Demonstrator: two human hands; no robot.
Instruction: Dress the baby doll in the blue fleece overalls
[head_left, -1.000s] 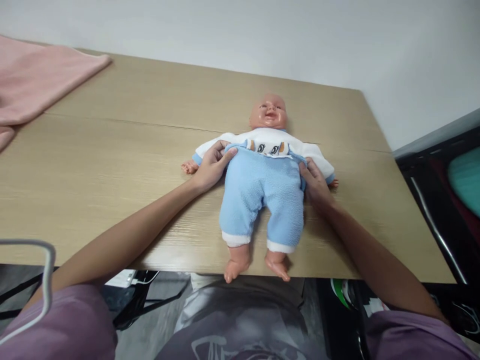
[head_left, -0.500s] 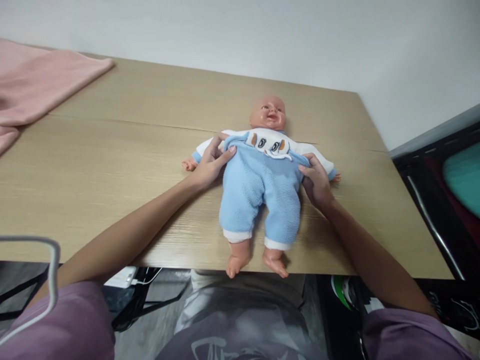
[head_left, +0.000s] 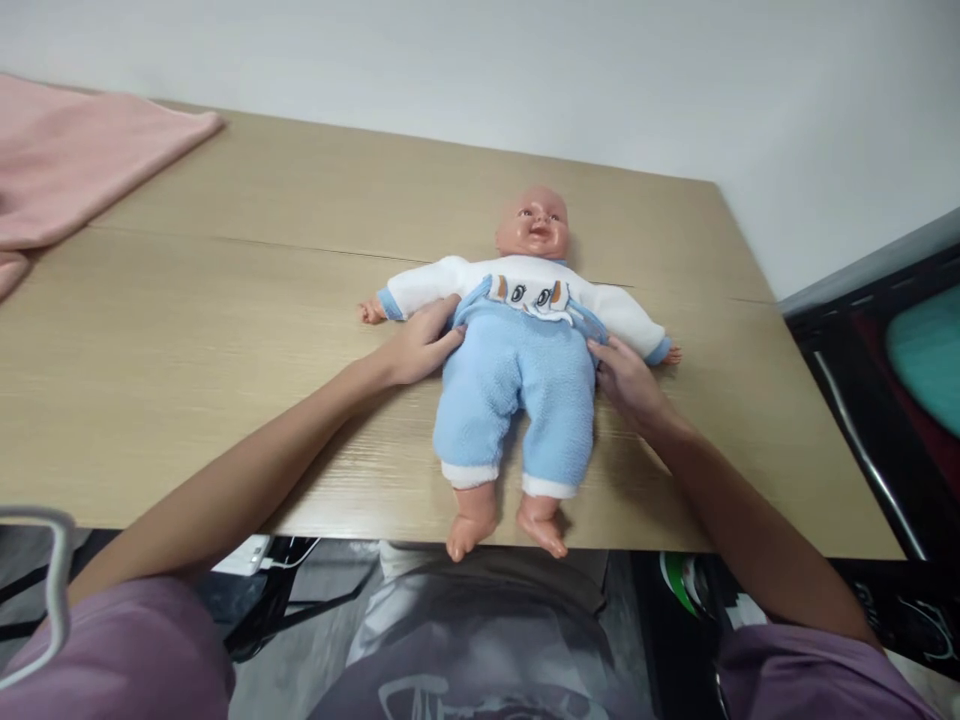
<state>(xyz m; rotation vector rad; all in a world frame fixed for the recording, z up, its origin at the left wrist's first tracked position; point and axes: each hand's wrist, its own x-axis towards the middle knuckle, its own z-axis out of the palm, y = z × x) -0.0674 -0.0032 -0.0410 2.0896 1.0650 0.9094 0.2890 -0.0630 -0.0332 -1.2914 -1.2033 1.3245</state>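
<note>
A bald baby doll (head_left: 533, 228) lies on its back on the wooden table (head_left: 225, 330), arms spread and bare feet at the near edge. It wears a white top (head_left: 626, 312) with blue cuffs and light blue fleece overalls (head_left: 517, 365) with white hems. An animal face with two eyes is on the bib, which looks bunched over the chest. My left hand (head_left: 420, 345) grips the overalls at the waist on the left, thumb in front. On the opposite side my right hand (head_left: 631, 380) pinches their edge. Some fingertips of both hands are hidden by cloth.
A pink cloth (head_left: 97, 150) lies at the table's far left. A white wall (head_left: 480, 70) rises behind the table. At the right stands a black frame (head_left: 855, 420) with something teal in it. A white cable (head_left: 56, 580) loops at the lower left.
Both hands have moved slightly down toward me along the overalls' sides. The bib sits lower and more folded, and more of the white top and its left sleeve shows.
</note>
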